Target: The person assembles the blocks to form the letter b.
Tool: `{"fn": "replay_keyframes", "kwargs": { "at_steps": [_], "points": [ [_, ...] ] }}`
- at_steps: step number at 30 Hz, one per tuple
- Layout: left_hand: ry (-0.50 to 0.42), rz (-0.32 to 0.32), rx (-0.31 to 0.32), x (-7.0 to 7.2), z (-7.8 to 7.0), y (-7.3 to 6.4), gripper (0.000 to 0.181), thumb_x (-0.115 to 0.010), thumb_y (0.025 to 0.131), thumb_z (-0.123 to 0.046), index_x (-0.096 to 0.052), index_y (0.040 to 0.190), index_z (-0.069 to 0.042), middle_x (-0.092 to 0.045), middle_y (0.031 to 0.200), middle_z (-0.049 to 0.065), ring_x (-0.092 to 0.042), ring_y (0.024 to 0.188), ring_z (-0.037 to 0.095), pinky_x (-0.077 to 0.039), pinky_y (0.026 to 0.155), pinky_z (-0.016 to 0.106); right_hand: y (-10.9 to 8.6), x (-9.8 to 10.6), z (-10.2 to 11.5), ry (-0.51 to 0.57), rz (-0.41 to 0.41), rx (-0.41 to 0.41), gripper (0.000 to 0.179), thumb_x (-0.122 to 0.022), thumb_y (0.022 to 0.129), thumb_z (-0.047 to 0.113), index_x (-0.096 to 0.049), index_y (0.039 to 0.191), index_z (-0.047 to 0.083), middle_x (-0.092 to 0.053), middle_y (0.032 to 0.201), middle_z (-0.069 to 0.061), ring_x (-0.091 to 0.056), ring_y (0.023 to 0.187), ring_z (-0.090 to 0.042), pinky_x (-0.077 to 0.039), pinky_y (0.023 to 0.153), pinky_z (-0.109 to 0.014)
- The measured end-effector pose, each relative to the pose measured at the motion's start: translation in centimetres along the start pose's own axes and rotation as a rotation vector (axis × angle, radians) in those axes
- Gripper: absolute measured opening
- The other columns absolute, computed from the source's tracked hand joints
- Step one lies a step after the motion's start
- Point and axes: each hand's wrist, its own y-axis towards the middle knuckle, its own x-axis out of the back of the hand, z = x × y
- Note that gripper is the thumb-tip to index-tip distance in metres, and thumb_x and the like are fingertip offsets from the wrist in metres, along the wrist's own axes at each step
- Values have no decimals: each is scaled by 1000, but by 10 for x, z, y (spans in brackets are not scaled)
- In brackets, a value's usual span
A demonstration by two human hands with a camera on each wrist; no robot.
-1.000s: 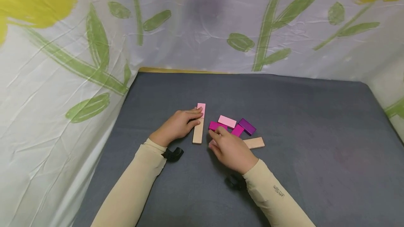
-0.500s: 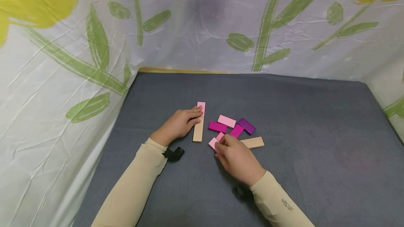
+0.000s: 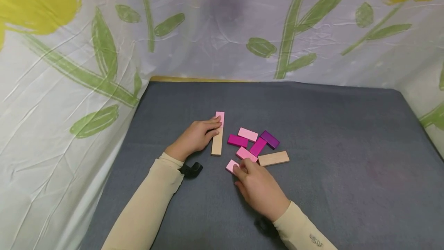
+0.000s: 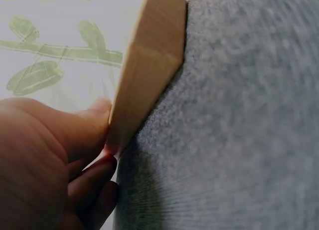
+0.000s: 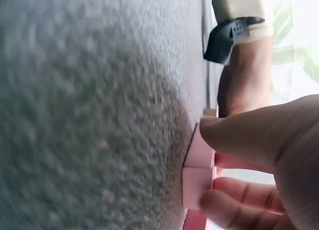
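My left hand (image 3: pixel 195 137) rests its fingers over a light pink block (image 3: pixel 220 114), its thumb near a plain wooden block (image 3: pixel 216 146). These two blocks lie end to end in a straight line. In the left wrist view the thumb touches the wooden block (image 4: pixel 144 85). My right hand (image 3: pixel 264 190) pinches another light pink block (image 3: pixel 231 166) on the table, thumb and fingers at its sides; the hand covers part of it. Just beyond those fingers lies a pink block (image 3: pixel 246 154), with a plain wooden block (image 3: pixel 274 159) to its right.
Behind the right hand, a magenta block (image 3: pixel 237 140), a second magenta block (image 3: pixel 258 147), a light pink block (image 3: pixel 248 134) and a purple block (image 3: pixel 269 139) lie loosely clustered. The dark grey table (image 3: pixel 347 134) meets a flower-painted white cloth (image 3: pixel 215 57) at its back edge.
My right hand has come away from the cluster toward me, drawing a light pink block with it, so a gap shows between it and the pink block behind. My left hand stays put.
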Motion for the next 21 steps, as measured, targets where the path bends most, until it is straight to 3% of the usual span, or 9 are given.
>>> {"fn": "replay_keyframes", "kwargs": {
  "at_steps": [8,21],
  "points": [
    [-24,-19,2,0,2,4,41,-61,108,-18,-61,148,-10,-50,160,4,-44,150,24,-36,122,45,-4,-2,10,6,33,-2,39,-86,87,16,-77,125,10,-57,85,-4,-46,60,-12,-45,56,-28],
    [-33,-40,5,-2,3,9,41,-61,108,-18,-62,148,-9,-50,159,4,-45,150,22,-36,122,44,9,-6,17,47,81,42,34,-80,93,12,-76,126,5,-60,82,-4,-43,60,-10,-41,55,-23]
  ]
}}
